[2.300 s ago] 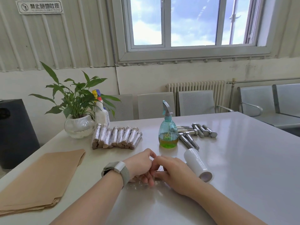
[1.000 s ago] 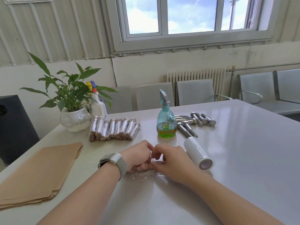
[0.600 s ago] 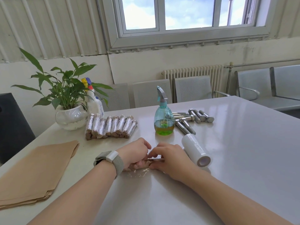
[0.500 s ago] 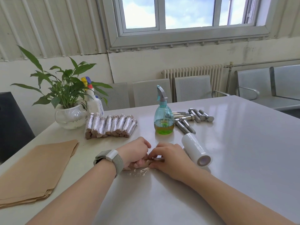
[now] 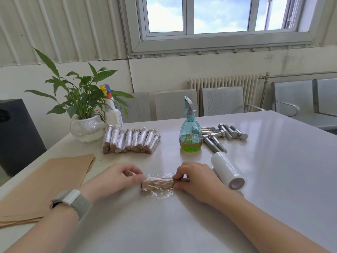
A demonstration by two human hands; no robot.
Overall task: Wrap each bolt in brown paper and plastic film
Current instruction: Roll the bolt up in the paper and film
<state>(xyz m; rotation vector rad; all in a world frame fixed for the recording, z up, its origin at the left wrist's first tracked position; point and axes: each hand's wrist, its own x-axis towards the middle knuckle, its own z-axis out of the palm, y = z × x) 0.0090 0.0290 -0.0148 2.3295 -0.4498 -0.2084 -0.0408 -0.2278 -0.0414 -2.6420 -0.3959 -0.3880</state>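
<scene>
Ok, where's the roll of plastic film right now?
In the head view, the roll of plastic film lies on the table just right of the right hand, in front of the unwrapped bolts.

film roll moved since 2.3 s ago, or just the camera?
No, cannot see any shift: the film roll lies just in front of the bare bolts, right of the spray bottle, as before. Only the view tilted.

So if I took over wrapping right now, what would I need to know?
Left hand and right hand each pinch one end of the brown-paper-wrapped bolt, lying on clear plastic film on the white table.
Done: a row of finished wrapped bolts near the plant.
Left: finish the film on this one, then wrap the bare steel bolts behind the spray bottle.
Supplies: brown paper sheets on the left, white film roll on the right.
</scene>
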